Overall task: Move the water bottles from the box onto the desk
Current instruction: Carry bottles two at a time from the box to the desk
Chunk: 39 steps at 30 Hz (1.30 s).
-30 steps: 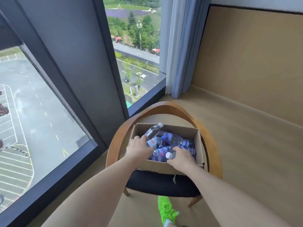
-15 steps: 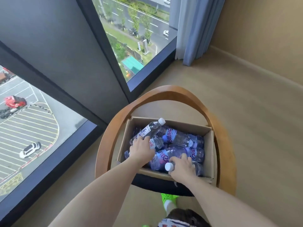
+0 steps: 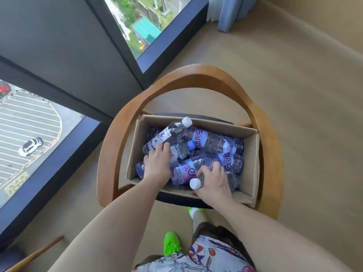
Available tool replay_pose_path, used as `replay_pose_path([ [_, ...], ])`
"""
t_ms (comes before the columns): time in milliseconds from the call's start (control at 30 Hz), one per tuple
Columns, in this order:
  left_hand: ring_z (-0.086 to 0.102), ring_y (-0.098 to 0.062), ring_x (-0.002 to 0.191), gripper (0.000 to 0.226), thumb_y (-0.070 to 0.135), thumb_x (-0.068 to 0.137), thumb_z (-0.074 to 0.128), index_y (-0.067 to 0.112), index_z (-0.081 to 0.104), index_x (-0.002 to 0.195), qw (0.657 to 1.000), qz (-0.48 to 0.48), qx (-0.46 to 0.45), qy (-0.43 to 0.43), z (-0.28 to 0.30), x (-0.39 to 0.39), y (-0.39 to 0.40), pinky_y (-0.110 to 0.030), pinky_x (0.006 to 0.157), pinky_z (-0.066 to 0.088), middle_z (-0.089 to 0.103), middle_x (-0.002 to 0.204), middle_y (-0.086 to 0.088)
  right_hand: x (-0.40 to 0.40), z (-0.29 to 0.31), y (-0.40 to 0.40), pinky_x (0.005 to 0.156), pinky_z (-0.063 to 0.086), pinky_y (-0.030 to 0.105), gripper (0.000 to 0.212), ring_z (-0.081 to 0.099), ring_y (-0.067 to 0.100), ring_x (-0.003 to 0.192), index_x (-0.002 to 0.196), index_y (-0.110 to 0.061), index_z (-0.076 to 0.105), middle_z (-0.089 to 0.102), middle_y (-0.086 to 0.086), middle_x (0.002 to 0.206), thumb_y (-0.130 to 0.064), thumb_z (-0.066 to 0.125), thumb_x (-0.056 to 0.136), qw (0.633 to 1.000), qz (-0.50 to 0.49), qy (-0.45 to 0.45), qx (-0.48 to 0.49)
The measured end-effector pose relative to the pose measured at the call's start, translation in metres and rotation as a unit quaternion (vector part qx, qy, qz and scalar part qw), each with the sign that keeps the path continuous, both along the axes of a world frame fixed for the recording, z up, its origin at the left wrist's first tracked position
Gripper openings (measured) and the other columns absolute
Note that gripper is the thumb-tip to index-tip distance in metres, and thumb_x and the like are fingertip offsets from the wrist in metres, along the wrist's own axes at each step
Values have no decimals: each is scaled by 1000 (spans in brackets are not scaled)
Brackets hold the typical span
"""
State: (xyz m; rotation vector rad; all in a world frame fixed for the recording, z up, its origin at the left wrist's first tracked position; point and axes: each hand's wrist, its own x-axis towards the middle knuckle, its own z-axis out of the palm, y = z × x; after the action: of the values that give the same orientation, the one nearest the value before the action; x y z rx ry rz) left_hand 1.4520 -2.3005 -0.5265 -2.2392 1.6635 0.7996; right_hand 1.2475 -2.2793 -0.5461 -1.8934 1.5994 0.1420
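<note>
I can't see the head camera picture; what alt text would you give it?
Seen from above, a person's left hand and right hand each grip a water bottle inside a cardboard box full of bottles. The box sits on a wooden chair beside floor-length windows.

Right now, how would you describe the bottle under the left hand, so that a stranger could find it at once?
Find the wooden armchair by the window; a cardboard box of water bottles sits on its seat. In the box's far left corner one bottle lies tilted on top of the pile, the left hand touching its lower end. Unlike its purple-labelled neighbours, it has a white label and white cap.
</note>
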Motion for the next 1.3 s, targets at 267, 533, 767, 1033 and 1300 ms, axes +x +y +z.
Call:
replay_pose_path([
  [267, 57, -32, 114, 61, 7, 83, 74, 20, 42, 133, 997, 27, -27, 73, 12, 12, -7, -48, 89, 55, 49, 132, -5, -1, 4, 0, 83, 46, 35, 44, 41, 18, 95, 94, -29, 67, 33, -5, 100, -51, 89, 64, 998, -35, -45, -5],
  [533, 58, -28, 106, 66, 11, 67, 76, 20, 50, 127, 980, 111, -61, 153, 52, 17, -16, -42, 87, 52, 52, 116, -1, 11, 69, -44, 76, 45, 25, 25, 61, 17, 91, 78, -34, 68, 59, -1, 100, -47, 89, 73, 929, -291, -231, 2],
  [767, 61, -14, 87, 63, 13, 56, 88, 26, 59, 111, 932, 217, -113, 267, 127, 25, -20, -31, 70, 55, 61, 95, 8, 44, 138, -52, 70, 49, 30, 29, 67, 19, 93, 91, -23, 72, 73, -4, 91, -51, 77, 86, 863, -349, -360, 65],
  [1033, 75, -30, 84, 34, -8, 59, 76, 7, 75, 89, 782, 359, -179, 477, 226, 61, 30, -38, 67, 62, 76, 89, -15, 90, 218, -14, 66, 54, 33, 62, 71, 28, 101, 110, -17, 74, 76, 6, 107, -59, 89, 67, 827, -327, -451, 80],
  [1300, 65, -29, 65, 45, 12, 63, 53, 7, 55, 108, 615, 390, -166, 665, 288, 109, 139, -44, 74, 57, 65, 73, -10, 120, 272, 48, 76, 54, 44, 62, 69, 34, 99, 109, -26, 64, 71, 10, 108, -74, 75, 70, 772, -337, -515, 159],
])
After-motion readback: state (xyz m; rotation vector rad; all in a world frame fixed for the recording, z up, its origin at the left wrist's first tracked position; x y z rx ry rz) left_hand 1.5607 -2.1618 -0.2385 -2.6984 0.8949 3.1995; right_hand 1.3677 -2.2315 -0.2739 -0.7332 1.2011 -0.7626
